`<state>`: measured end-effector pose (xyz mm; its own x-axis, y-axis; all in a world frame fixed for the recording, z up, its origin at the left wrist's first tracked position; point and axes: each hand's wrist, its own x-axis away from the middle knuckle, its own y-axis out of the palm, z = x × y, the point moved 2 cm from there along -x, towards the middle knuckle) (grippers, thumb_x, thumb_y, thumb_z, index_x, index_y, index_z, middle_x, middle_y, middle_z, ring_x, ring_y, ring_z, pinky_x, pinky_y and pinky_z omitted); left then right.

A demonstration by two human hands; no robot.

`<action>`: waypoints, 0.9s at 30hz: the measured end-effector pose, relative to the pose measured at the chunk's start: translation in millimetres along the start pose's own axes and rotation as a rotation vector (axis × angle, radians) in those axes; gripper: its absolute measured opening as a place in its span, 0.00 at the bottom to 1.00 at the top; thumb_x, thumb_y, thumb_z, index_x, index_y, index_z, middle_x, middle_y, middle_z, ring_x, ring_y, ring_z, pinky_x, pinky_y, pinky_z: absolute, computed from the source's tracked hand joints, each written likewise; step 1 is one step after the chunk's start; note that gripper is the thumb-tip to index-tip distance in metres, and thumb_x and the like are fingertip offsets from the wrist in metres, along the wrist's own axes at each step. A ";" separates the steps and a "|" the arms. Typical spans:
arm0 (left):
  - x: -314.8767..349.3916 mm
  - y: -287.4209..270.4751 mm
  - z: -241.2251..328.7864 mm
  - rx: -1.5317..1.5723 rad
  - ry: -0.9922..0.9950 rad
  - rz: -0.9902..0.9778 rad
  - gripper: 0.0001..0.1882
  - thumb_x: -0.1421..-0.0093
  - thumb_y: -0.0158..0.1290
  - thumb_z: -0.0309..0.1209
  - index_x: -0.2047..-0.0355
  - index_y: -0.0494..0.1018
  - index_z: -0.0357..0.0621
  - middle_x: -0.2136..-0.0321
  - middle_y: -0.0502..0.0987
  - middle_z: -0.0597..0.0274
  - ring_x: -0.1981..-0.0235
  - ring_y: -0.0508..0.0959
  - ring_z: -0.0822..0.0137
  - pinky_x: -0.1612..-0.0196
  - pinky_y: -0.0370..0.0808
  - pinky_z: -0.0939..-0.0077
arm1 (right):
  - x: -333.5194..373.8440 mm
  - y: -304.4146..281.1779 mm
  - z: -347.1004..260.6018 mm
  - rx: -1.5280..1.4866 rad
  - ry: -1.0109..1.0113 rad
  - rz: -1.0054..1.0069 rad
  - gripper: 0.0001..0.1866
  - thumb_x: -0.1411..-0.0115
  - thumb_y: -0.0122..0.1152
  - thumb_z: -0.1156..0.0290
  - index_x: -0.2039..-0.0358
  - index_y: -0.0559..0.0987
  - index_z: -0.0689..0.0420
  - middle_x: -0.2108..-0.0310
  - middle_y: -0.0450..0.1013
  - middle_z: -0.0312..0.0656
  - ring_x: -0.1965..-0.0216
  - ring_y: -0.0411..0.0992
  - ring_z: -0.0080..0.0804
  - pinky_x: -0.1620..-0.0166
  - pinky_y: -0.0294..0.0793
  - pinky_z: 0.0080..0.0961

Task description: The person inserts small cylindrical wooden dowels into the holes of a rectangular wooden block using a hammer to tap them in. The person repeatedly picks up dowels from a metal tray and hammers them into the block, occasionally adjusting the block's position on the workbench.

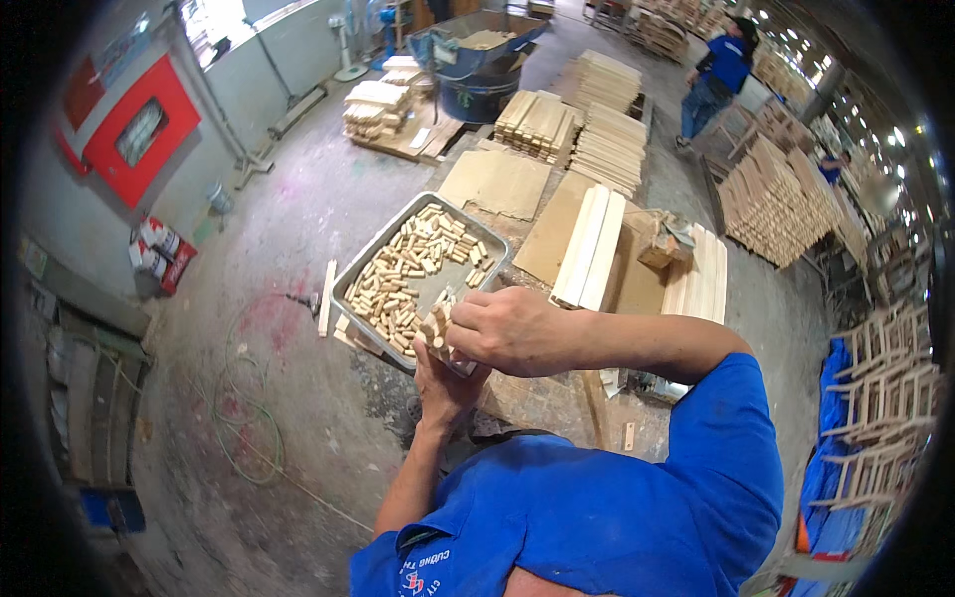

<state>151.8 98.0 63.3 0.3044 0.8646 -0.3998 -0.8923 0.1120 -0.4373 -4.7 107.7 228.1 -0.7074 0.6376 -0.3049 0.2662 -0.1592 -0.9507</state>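
Observation:
A grey metal tray (350, 271) full of short wooden dowels (393, 289) sits in front of me, heaped more thickly on its left side. At its near right corner, my left hand (448, 386) is wrapped around a bunch of dowels (438, 336), their round ends showing. My right hand (515, 330) reaches in from the right, its fingers bent and closed over that bunch. What lies between the right fingertips is hidden behind the hand. Both hands are together at the tray's edge.
Pale wooden slats (589, 249) lie on cardboard to the right of the tray. Behind are more slat stacks (537, 124) and a dark blue bin (481, 95). A thin hose (244, 438) curls on the floor at left. Another person (721, 75) in blue stands far right.

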 end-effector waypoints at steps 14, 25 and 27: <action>-1.3 -15.8 9.0 -0.031 -0.117 -0.196 0.46 0.47 0.77 0.42 0.39 0.62 0.32 0.53 0.79 0.39 0.52 0.82 0.36 0.51 0.78 0.46 | 30.5 -6.0 -30.7 -0.009 0.244 0.344 0.16 0.32 0.69 0.57 0.55 0.81 0.56 0.64 0.78 0.41 0.66 0.81 0.36 0.66 0.83 0.32; -34.2 -34.8 19.0 -0.019 -0.091 -0.499 0.47 0.49 0.78 0.45 0.37 0.65 0.38 0.51 0.84 0.45 0.49 0.85 0.41 0.46 0.80 0.51 | 297.2 209.3 -86.9 -0.070 1.798 0.099 0.30 0.34 0.69 0.55 0.37 0.76 0.56 0.45 0.76 0.61 0.42 0.76 0.61 0.40 0.77 0.51; -29.3 -55.6 8.6 -0.080 -0.095 -0.505 0.46 0.49 0.78 0.45 0.37 0.66 0.39 0.50 0.84 0.46 0.48 0.85 0.42 0.46 0.80 0.51 | 292.9 232.7 -120.7 -0.193 1.977 -0.095 0.35 0.35 0.69 0.55 0.33 0.71 0.57 0.38 0.71 0.63 0.37 0.73 0.63 0.37 0.76 0.52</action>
<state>189.6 70.7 106.3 0.6553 0.7538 -0.0497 -0.6130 0.4922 -0.6180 -71.0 348.4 -75.5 0.8207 0.4582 0.3413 0.4284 -0.0981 -0.8983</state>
